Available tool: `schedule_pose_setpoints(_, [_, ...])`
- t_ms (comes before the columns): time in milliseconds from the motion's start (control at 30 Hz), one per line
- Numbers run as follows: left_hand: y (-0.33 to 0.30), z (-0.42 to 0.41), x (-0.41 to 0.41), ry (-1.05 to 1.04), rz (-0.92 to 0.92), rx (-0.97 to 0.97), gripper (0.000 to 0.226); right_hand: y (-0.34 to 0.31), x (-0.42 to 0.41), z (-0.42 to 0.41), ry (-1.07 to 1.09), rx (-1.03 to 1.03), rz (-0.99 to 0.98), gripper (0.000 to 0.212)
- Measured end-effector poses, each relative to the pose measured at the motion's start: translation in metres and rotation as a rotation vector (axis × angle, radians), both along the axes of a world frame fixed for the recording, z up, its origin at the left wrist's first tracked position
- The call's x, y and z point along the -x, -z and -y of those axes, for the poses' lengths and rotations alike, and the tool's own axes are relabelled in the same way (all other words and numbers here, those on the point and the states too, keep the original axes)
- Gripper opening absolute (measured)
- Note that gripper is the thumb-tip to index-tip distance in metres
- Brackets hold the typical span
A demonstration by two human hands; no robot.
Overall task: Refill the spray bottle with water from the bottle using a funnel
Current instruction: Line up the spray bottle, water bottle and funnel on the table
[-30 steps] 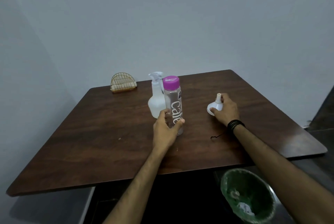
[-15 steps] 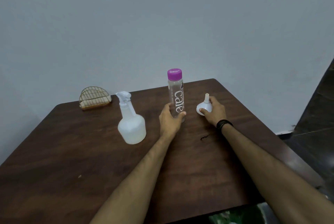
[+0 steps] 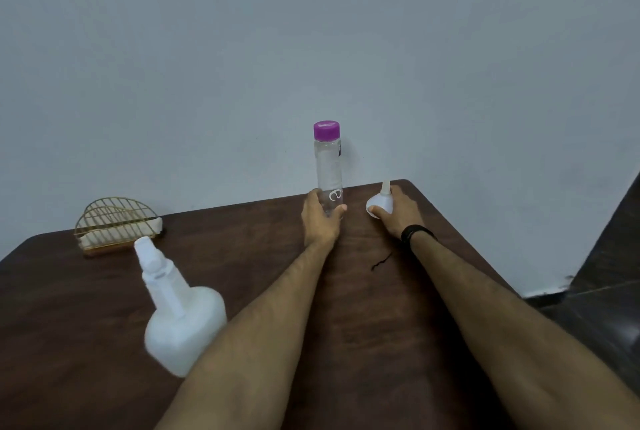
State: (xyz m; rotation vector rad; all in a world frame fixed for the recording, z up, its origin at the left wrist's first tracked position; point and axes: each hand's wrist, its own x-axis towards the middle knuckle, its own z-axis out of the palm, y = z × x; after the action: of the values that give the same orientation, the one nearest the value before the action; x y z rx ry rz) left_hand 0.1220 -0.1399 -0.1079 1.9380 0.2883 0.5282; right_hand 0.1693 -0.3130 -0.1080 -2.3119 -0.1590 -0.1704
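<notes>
Left hand (image 3: 320, 218): wrapped round base of upright purple-capped water bottle (image 3: 329, 169), far edge of desk (image 3: 381, 308).
Right hand (image 3: 398, 213): holding white funnel (image 3: 380, 202), far right corner.
Spray bottle (image 3: 180, 311): left, nozzle still fitted. Unscrew first; seat funnel squarely.

Head view. Dark wood surface (image 3: 104, 343) against a pale wall. Left hand (image 3: 320, 218) grips the lower part of a clear water bottle (image 3: 328, 169), upright, purple cap (image 3: 326, 129) on. Right hand (image 3: 398, 213) holds a white funnel (image 3: 380, 202), wide mouth down on the surface, spout up. Black band (image 3: 415, 232) on right wrist. White spray bottle (image 3: 180, 315) stands nearer the camera at left, untouched. Gold wire holder (image 3: 116, 221) at the far left edge. Small dark scrap (image 3: 381, 261) between the forearms.
</notes>
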Motion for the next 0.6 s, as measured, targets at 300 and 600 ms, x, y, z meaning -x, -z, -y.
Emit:
schedule_pose_setpoints(300, [0.001, 0.001, -0.024, 0.005, -0.033, -0.037, 0.073, 0.01, -0.023, -0.006, 0.039, 0.013, 0.028, 0.066])
schedule_pose_setpoints(600, [-0.004, -0.002, 0.071, 0.008, -0.115, -0.19, 0.095, -0.002, 0.009, -0.003, 0.256, -0.015, 0.269, 0.075])
